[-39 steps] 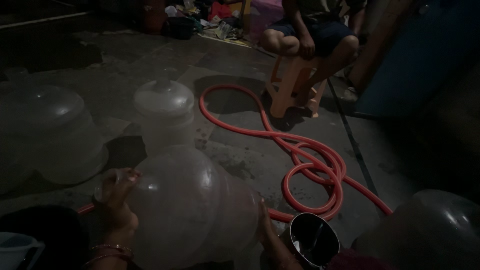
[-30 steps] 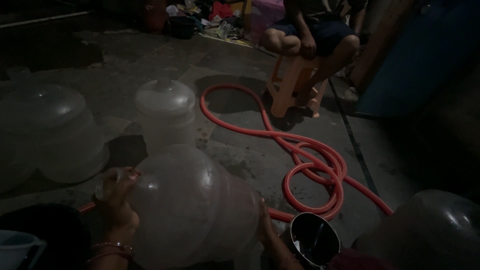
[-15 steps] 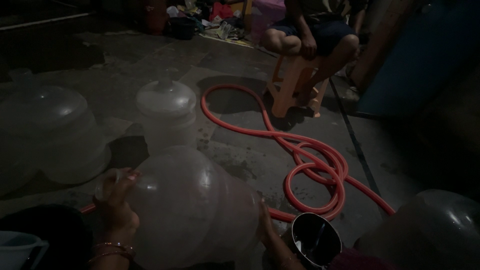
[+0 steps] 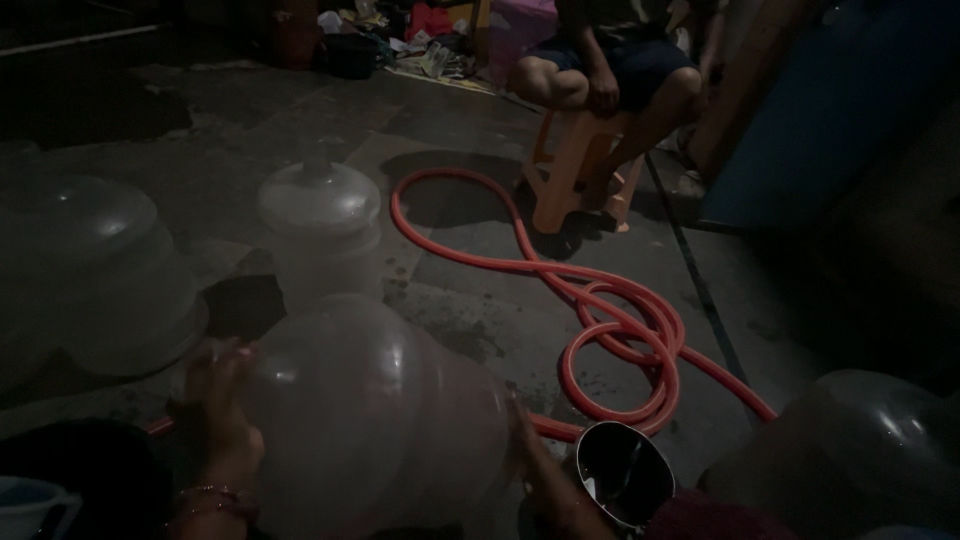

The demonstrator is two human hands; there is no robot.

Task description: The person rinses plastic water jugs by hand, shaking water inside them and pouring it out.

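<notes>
A large clear plastic water jug lies tilted in front of me, its rounded end pointing away. My left hand presses against its left side, a bangle on the wrist. My right hand holds its right side, fingers against the plastic. A shiny metal bowl sits just right of my right hand.
Another clear jug stands upright on the wet concrete floor ahead, one more at the left and one at the lower right. A red hose coils across the floor. A person sits on an orange plastic stool at the back.
The view has shifted slightly; both hands stay on the jug in the same grip.
</notes>
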